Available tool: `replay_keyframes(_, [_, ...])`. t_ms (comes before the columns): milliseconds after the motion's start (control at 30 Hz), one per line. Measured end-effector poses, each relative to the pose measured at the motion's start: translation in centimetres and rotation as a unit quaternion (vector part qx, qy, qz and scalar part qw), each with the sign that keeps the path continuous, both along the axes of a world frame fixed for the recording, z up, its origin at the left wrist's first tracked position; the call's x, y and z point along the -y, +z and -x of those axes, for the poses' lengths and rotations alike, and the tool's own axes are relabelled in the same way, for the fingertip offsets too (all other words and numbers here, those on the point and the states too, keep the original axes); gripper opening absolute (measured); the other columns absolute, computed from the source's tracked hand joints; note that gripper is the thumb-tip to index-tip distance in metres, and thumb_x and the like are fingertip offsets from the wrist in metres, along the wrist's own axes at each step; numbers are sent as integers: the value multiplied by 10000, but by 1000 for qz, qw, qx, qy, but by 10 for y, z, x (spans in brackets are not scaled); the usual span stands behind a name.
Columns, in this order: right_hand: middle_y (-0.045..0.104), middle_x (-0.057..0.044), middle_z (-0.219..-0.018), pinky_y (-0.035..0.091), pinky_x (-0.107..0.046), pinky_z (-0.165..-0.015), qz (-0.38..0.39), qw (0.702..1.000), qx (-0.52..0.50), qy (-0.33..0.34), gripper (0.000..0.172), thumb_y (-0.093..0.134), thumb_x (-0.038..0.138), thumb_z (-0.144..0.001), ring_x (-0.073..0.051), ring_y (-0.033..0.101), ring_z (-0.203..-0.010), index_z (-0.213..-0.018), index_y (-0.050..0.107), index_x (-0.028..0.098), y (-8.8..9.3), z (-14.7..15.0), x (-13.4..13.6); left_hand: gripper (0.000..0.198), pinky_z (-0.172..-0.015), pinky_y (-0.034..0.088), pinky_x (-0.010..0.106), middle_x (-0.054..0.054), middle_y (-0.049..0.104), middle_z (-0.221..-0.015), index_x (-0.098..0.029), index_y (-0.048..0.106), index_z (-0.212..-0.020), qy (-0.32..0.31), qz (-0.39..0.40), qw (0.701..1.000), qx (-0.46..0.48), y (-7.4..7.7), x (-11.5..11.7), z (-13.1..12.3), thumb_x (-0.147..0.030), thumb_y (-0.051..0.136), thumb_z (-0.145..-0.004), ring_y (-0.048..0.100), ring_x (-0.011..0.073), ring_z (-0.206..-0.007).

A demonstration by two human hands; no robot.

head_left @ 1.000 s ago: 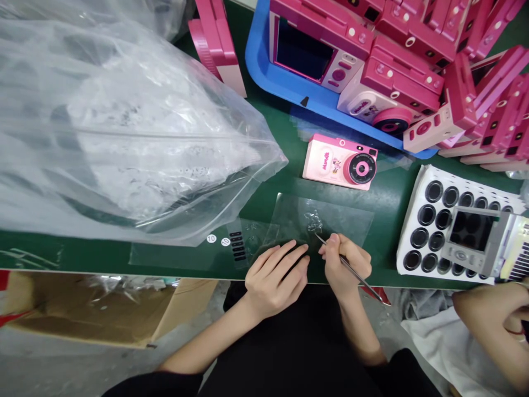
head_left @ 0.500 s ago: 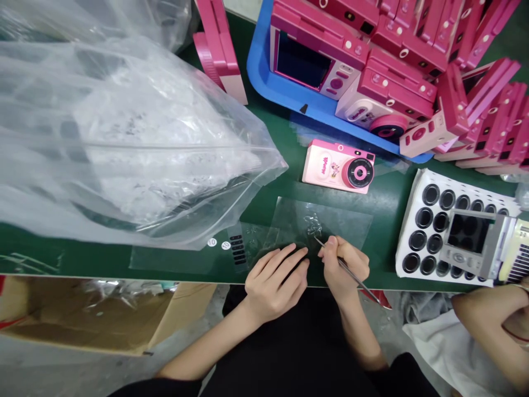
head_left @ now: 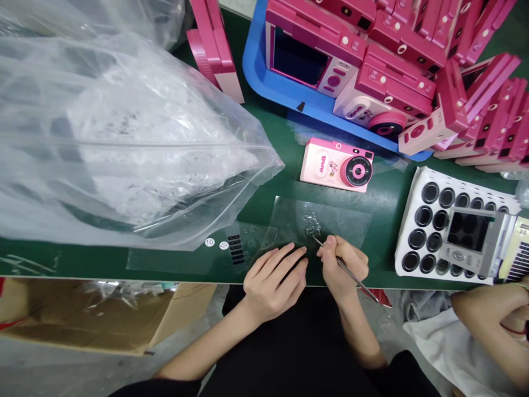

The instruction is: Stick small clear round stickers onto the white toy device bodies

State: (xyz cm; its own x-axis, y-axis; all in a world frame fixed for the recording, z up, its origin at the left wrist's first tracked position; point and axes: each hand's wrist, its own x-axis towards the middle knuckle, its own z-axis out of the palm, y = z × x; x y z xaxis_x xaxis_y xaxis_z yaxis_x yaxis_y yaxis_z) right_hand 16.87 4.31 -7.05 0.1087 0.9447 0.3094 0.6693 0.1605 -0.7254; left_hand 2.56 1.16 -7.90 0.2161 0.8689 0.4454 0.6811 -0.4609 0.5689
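Observation:
My right hand (head_left: 344,264) is closed around a thin metal pick (head_left: 351,274), its pointed end touching or just over a clear plastic sheet (head_left: 343,220). Small transparent pieces (head_left: 311,221) sit on that sheet near the tip; their kind is too fine to make out. My left hand (head_left: 275,281) lies flat with fingers stretched across the sheet's lower left edge. To its left is another clear sheet with a strip of small black stickers (head_left: 236,250) and two round white labels (head_left: 210,242) marked 10. A pink toy-like camera (head_left: 336,165) lies face up beyond the sheet.
A large translucent plastic bag (head_left: 144,149) covers the left of the green table. Many pink cameras crowd a blue tray (head_left: 258,77) at the back. Right stands a white sheet of round black parts (head_left: 424,216) with a silver device (head_left: 469,242) on it. Another person's arm (head_left: 490,309) rests lower right.
The whole view has shifted slightly, with things appearing a little further left. Both hands and the pick keep nearly the same position over the sheet.

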Motion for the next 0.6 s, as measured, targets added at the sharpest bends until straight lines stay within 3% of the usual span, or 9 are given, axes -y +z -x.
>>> replay_keyframes(600, [492, 66, -443, 395, -185, -417, 0, 1000, -3, -4, 428, 541, 88, -902, -57, 481, -385, -540, 344, 209, -1, 0, 1, 124, -827, 523, 317, 41, 794, -973, -159, 717, -904, 1, -4, 1000, -3, 1, -1, 0, -89, 657, -821, 745, 221, -940])
